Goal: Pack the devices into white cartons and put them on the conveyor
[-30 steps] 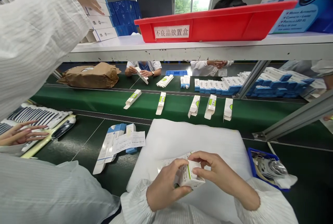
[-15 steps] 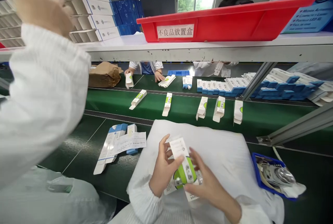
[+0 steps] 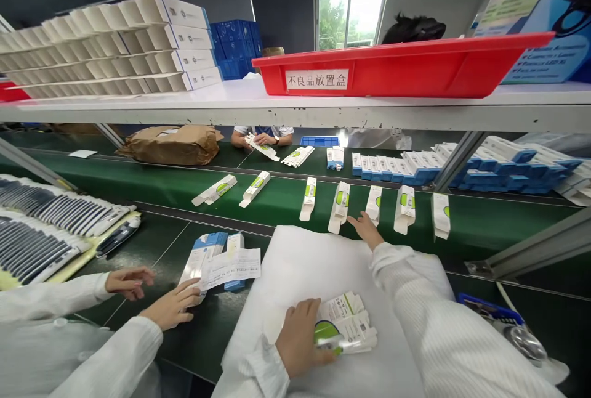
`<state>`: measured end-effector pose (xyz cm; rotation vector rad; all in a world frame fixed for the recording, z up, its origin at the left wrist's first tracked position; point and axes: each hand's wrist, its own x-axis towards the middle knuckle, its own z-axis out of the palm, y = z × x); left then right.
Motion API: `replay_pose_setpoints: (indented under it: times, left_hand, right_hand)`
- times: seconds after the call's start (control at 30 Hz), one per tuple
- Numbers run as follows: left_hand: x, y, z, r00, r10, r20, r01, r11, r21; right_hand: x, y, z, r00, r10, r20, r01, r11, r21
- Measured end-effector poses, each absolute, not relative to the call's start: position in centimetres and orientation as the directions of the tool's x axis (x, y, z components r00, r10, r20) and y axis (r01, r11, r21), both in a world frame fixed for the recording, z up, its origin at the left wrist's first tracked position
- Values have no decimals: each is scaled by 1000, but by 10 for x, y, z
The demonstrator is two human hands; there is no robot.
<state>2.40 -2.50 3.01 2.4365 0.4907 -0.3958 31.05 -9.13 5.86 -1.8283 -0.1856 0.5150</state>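
Observation:
My left hand (image 3: pixel 300 337) is closed on the left edge of several flattened white-and-green cartons (image 3: pixel 348 318), which lie on a white foam sheet (image 3: pixel 286 262). Its fingers partly cover them. Over the green belt (image 3: pixel 286 201), my right hand (image 3: pixel 367 230) is stretched out with fingers apart, holding nothing. Its fingertips are close to the lower end of a white-and-green carton (image 3: pixel 340 206) with an open flap; I cannot tell whether they touch. Just beyond the hand is another carton (image 3: pixel 373 204).
A co-worker's hands (image 3: pixel 173 305) are at the left, by blue-and-white cartons and a paper slip (image 3: pixel 233 268). A shelf (image 3: pixel 231 111) crosses above, bearing a red bin (image 3: pixel 406 68). A metal post (image 3: pixel 455 161) and a blue tray (image 3: pixel 489 308) are at the right.
My right hand has moved from the carton I held out to the belt, where an extra carton lies beside it. My left hand is now on flattened cartons. The co-worker's raised arm has come down.

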Motion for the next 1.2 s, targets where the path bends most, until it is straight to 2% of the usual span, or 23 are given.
replay_pose_setpoints:
  times: [0.1, 0.2, 0.27, 0.33, 0.4, 0.47, 0.53, 0.67, 0.8, 0.9, 1.03, 1.13, 1.2]
  left_hand:
    - [19, -29, 20, 898, 193, -395, 364, -830, 423]
    - [16, -23, 19, 891, 220, -397, 392, -812, 433]
    - [15, -19, 26, 900, 235, -366, 403, -767, 499]
    - [14, -16, 37, 920, 251, -301, 388, -696, 605]
    - [12, -18, 49, 942, 241, -233, 332, -592, 735]
    - [10, -23, 60, 972, 166, -164, 226, -485, 845]
    - [10, -29, 68, 995, 58, -75, 93, -417, 904]
    - [13, -39, 79, 995, -78, 56, -82, -400, 913]
    - [15, -42, 88, 997, -70, 40, -65, -410, 910]
    - [15, -44, 88, 999, 29, -21, 31, -410, 911]
    - [16, -48, 72, 980, 158, -118, 169, -368, 914]
    - [17, -47, 67, 982, 147, -121, 161, -303, 939]
    - [18, -45, 75, 990, 84, -114, 130, -224, 966]
  right_hand:
    - [310, -117, 44, 889, 371, -267, -122, -371, -921]
    - [279, -153, 27, 871, 428, -242, -83, -357, -931]
    - [250, -177, 17, 866, 451, -215, -67, -323, -944]
    - [217, -197, 12, 882, 417, -217, -103, -279, -955]
    - [185, -210, 11, 878, 430, -209, -153, -161, -975]
    - [156, -215, 19, 812, 567, -140, -180, 15, -984]
    - [135, -214, 34, 698, 713, -62, -203, 114, -972]
    - [122, -212, 74, 554, 832, -28, -170, 80, -982]
    - [126, -212, 88, 519, 852, -70, -174, 26, -984]
    - [127, -206, 79, 590, 802, -88, -198, 38, -980]
    - [126, -193, 69, 677, 715, -176, -310, 61, -949]
    - [124, -186, 72, 686, 703, -189, -367, 111, -924]
    - [121, -185, 75, 622, 765, -165, -392, 122, -912]
